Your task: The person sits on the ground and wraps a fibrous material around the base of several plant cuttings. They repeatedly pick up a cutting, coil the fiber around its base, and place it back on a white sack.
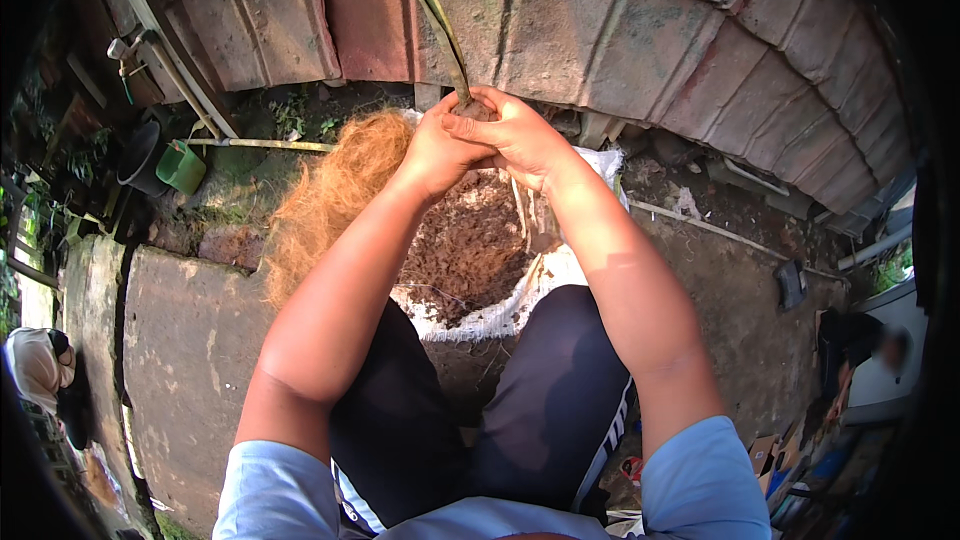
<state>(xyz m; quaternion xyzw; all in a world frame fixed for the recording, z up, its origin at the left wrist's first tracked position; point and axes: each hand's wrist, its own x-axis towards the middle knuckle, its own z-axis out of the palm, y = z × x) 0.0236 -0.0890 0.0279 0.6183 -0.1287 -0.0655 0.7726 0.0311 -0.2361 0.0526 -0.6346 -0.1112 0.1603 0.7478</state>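
Both my arms stretch forward, and my hands meet over a heap of brown soil point(465, 250). A seedling point(438, 20) with a long narrow green leaf stands up between them, leaning to the left. At its foot, a dark clump of soil point(474, 111) shows between my thumbs. My left hand point(436, 152) is closed round the left side of this clump. From the right, my right hand point(522, 143) closes round it, its fingers meeting the left hand's. Beneath lies a white woven sack point(480, 324) bearing the soil. My palms hide the clump's underside.
Loose orange-brown fibre point(340, 180) is piled left of the soil. Stacked roof tiles point(560, 25) line the far side. A green container point(181, 168) and a dark bucket point(141, 157) stand at left. One person point(45, 370) is at far left, another point(850, 350) at far right.
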